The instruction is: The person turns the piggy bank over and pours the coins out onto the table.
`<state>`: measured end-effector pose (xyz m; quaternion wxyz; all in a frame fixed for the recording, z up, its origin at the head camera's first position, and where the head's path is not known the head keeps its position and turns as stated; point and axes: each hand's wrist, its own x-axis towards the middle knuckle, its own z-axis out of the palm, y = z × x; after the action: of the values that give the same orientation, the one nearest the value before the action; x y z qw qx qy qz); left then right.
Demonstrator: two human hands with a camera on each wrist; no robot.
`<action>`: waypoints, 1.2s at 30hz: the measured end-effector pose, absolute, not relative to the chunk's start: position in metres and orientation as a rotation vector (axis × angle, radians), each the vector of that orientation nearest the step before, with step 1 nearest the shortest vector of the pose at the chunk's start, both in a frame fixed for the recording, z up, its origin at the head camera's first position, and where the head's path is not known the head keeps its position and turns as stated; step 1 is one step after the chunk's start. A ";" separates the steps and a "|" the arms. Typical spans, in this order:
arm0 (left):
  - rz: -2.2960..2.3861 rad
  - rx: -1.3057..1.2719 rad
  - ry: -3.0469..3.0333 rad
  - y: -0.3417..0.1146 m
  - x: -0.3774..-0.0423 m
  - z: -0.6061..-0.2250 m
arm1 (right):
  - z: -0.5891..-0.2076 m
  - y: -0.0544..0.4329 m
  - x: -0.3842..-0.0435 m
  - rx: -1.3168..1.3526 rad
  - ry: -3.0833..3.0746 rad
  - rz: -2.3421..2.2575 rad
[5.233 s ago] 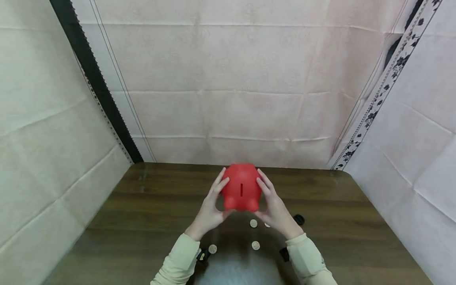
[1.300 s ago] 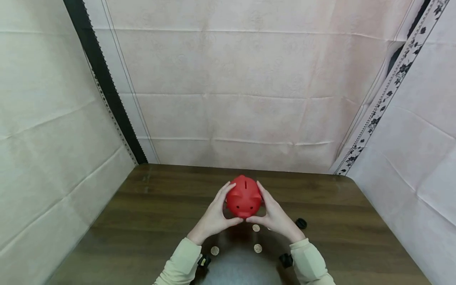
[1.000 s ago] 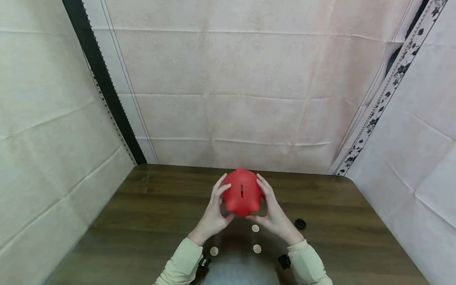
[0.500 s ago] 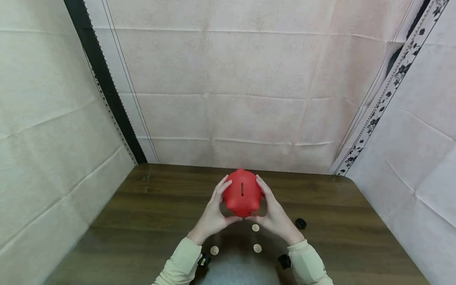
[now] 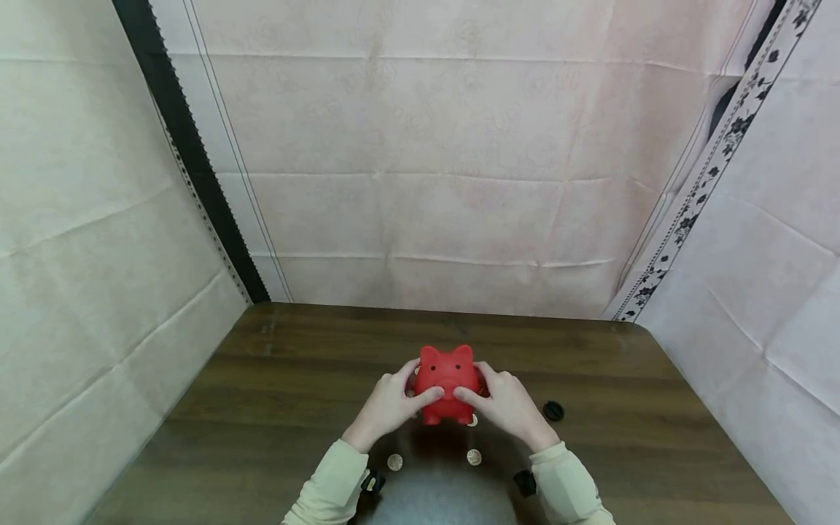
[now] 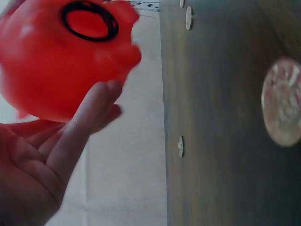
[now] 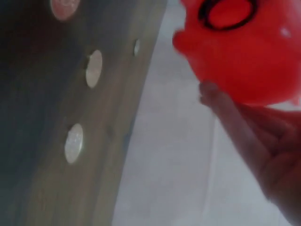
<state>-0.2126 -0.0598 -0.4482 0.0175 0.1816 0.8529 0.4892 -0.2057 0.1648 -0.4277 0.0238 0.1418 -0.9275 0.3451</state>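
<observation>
A red piggy bank [image 5: 448, 375] is held between both hands, its face and ears toward the head camera. My left hand [image 5: 387, 408] grips its left side, thumb across the front. The right hand [image 5: 512, 412] grips the opposite side in the same way. Both wrist views show the bank off the table, with a black ring [image 6: 89, 21] on its underside. In the right wrist view the thumb [image 7: 225, 110] presses against the red body. Coins lie below on the table, among them one coin [image 5: 394, 462] at left and another coin [image 5: 474, 457] at right.
A black round cap [image 5: 553, 411] lies on the brown wooden table [image 5: 315, 364], right of the right hand. Several coins are scattered around, including a large near coin [image 6: 283, 101] in the left wrist view. White cloth walls [image 5: 420, 182] enclose the back and sides.
The piggy bank has tipped from showing its slotted top to showing its face. Both hands have come lower and nearer with it, still gripping its sides.
</observation>
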 end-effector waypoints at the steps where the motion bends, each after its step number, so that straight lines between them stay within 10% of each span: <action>1: 1.508 0.535 2.630 -0.059 -0.213 -0.449 | -0.429 0.163 -0.205 0.406 -2.892 1.052; 15: 1.520 0.408 2.567 -0.059 -0.211 -0.453 | -0.437 0.155 -0.204 0.282 -2.963 1.135; 30: 1.954 1.074 2.585 -0.057 -0.209 -0.438 | -0.437 0.169 -0.210 0.969 -2.273 1.199; 36: 2.001 0.817 2.419 -0.055 -0.220 -0.468 | -0.468 0.163 -0.221 0.827 -2.415 1.325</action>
<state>-0.2197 -0.0553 -0.4680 -0.0512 0.2516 0.7446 0.6161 -0.2205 0.1627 -0.4679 0.1323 0.2849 -0.8324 0.4565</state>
